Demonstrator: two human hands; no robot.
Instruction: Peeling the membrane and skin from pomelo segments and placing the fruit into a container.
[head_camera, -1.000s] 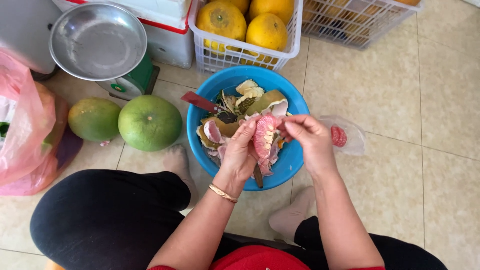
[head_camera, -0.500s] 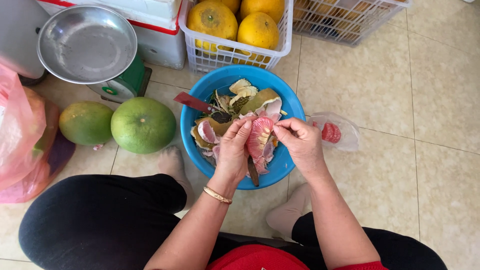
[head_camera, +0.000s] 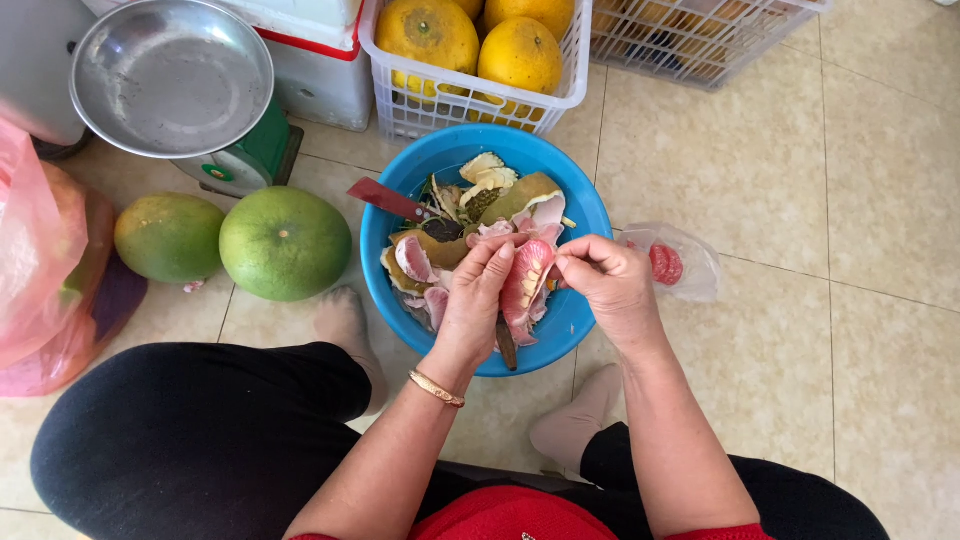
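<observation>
Fingers (head_camera: 497, 262) of the left hand (head_camera: 478, 300) curl around a pink pomelo piece (head_camera: 524, 285) while the right hand (head_camera: 610, 283) pinches its membrane at the top, both over the near rim of a blue bowl (head_camera: 400, 185) of peels (head_camera: 505, 195). Two green pomelos (head_camera: 285, 243) lie on the floor (head_camera: 800, 300) beside the bowl's left edge.

You had two green pomelos (head_camera: 285, 243) at the frame's left, side by side on the floor. Three yellow pomelos (head_camera: 427, 32) showed in the white basket (head_camera: 400, 100) at the top. One blue bowl (head_camera: 580, 215) sat at centre, one scale (head_camera: 172, 75) at upper left, one pink bag (head_camera: 35, 250) at the left edge. One knife (head_camera: 390, 201) lay in the bowl. Your two hands (head_camera: 480, 290) met over it.
</observation>
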